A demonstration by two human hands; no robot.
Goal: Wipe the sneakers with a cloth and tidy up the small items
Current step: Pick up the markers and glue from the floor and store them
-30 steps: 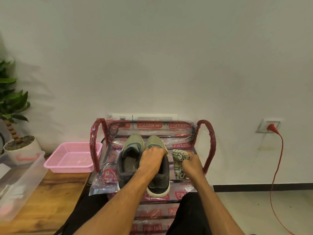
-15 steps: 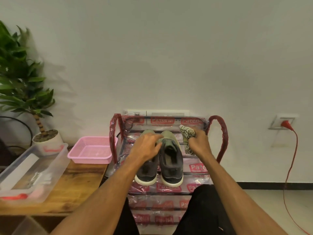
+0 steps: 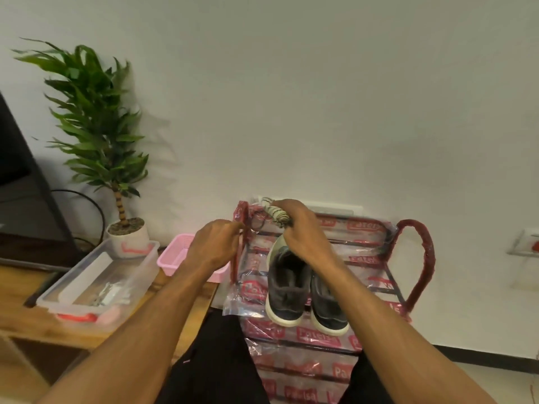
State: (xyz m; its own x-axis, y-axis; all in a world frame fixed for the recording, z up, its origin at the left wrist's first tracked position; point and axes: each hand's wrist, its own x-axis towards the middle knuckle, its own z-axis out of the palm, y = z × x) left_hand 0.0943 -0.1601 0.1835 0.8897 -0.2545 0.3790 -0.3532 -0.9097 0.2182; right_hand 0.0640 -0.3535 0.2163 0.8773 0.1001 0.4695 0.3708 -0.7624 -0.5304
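A pair of dark grey sneakers (image 3: 287,290) with white soles stands side by side on the top shelf of a red, plastic-wrapped shoe rack (image 3: 420,258), heels toward me. My right hand (image 3: 306,231) is above the toes of the sneakers and grips a bunched patterned cloth (image 3: 274,214), which sticks out to the left of the fist. My left hand (image 3: 215,246) hovers off the sneakers, in front of the rack's left post. Its fingers are loosely curled and I see nothing in them.
Left of the rack a pink basket (image 3: 175,258) and a clear plastic box (image 3: 145,252) holding small items sit on a wooden bench (image 3: 29,325). A potted plant (image 3: 96,126) stands behind them. A wall socket (image 3: 525,243) is at the right edge.
My left hand has come off the sneakers and moved left. My right hand has carried the cloth up and leftward over the sneakers' toes. The view has turned left.
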